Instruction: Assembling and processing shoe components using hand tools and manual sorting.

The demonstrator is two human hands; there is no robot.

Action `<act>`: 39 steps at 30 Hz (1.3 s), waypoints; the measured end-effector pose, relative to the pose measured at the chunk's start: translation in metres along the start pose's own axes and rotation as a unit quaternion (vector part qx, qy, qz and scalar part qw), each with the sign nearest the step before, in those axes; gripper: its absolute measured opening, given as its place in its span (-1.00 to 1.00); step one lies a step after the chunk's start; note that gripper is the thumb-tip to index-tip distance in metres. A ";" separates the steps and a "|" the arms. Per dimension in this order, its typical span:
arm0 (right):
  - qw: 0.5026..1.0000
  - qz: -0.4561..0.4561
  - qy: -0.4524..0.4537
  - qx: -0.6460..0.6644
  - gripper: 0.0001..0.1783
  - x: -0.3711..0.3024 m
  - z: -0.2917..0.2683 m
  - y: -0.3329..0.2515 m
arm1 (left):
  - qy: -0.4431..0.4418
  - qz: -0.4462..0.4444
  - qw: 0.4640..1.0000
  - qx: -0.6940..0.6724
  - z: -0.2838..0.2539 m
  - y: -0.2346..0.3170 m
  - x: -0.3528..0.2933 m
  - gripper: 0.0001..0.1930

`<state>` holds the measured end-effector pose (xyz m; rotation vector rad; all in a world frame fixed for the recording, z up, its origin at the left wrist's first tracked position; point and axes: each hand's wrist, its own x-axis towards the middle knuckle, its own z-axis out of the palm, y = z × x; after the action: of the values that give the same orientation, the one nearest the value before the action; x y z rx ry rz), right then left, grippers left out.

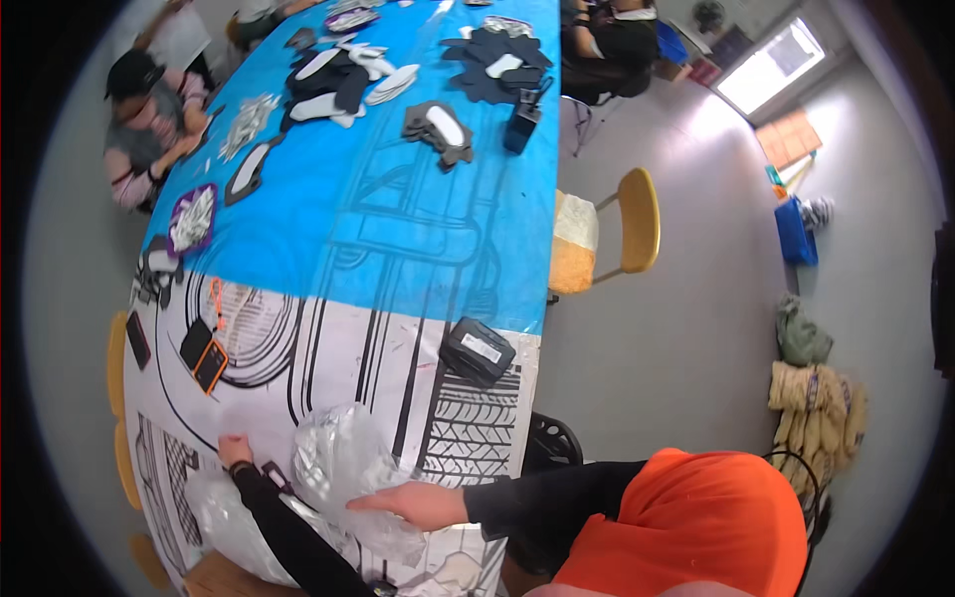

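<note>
My left hand (236, 450) is closed near the table's left side. The end of a thin black cable (171, 393) meets it, but what its fingers hold is hidden. A crumpled clear plastic bag (341, 453) lies between my hands, and my right hand (408, 503) grips its near part, fingers pointing left. More clear plastic (224, 512) spreads beside and under my left forearm. A small dark object (276, 478) rests between the left wrist and the bag. Beyond are an orange-edged black phone case (206, 356) and an orange cord (217, 298).
The long table (398, 259) has a blue and white printed cover. On it are a black case (477, 350), a dark phone (138, 340), a purple tray of silvery packets (192, 219) and grey-white pads (438, 132). A chair (637, 221) stands right; a person (149, 129) sits far left.
</note>
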<state>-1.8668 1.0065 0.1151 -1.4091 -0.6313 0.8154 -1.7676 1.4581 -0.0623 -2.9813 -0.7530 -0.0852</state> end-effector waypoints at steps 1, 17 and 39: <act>1.000 0.001 0.027 -0.010 -0.36 -0.011 -0.007 0.001 | 0.003 0.025 1.000 -0.014 -0.004 0.035 0.003 -0.68; 0.959 0.053 0.236 0.146 -0.84 -0.224 -0.049 -0.034 | -0.120 0.011 0.738 -0.664 -0.367 0.258 -0.314 -0.87; 0.792 -0.005 0.500 0.351 -0.85 -0.647 -0.333 -0.072 | -0.620 0.268 0.450 -0.584 -0.340 0.815 -0.542 -0.85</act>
<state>-1.9741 0.2901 0.2149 -0.9249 0.4703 0.1421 -1.8687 0.4599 0.1984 -3.5011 0.9450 2.9569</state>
